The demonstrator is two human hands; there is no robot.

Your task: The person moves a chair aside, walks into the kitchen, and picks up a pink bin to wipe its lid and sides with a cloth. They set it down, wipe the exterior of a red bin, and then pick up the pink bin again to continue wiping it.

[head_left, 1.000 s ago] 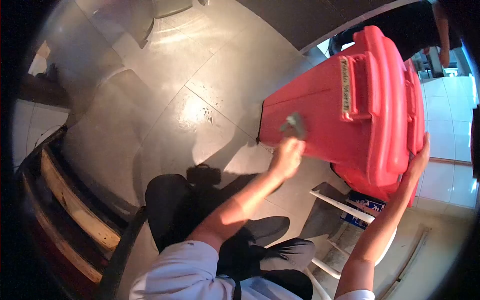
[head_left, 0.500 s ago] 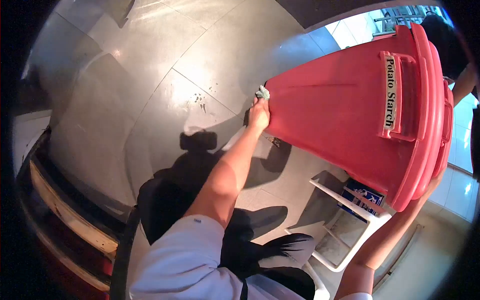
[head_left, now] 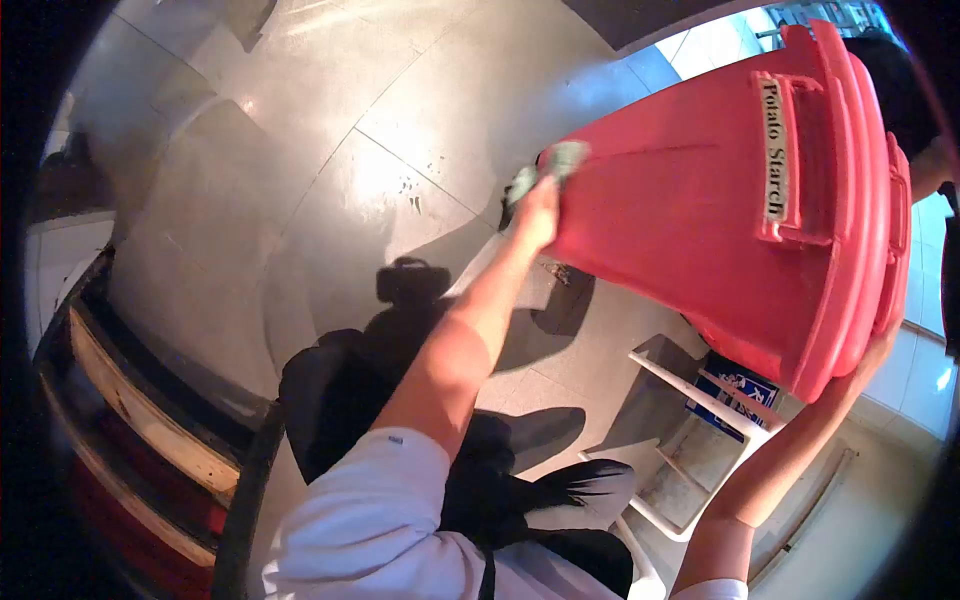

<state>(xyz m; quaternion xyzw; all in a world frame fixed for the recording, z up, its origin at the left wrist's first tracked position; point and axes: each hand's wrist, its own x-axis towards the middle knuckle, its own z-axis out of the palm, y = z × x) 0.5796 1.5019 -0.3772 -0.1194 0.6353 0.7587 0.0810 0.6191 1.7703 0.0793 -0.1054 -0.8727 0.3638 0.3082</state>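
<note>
A red plastic bin [head_left: 680, 190] with a "Potato Starch" label [head_left: 773, 150] fills the right side, its lid [head_left: 862, 230] towards the right and its narrower base to the left. My left hand [head_left: 540, 215] is closed on a pale green cloth [head_left: 568, 157] against the bin near its base. Motion smears the cloth. My right forearm [head_left: 780, 460] reaches up under the lid's edge; the right hand is hidden behind the bin, so its fingers do not show.
Below the bin stands a white frame [head_left: 690, 390] beside a blue printed sign [head_left: 730, 400]. Wooden-edged shelving [head_left: 150, 410] is at the lower left. Dark bits [head_left: 412, 190] lie on the grey tiled floor [head_left: 300, 100]. Another arm [head_left: 932, 168] shows at the right edge.
My left hand has moved a little rightwards with the cloth, which now shows more spread out over the bin's side. The bin sits slightly higher in view, its base further right.
</note>
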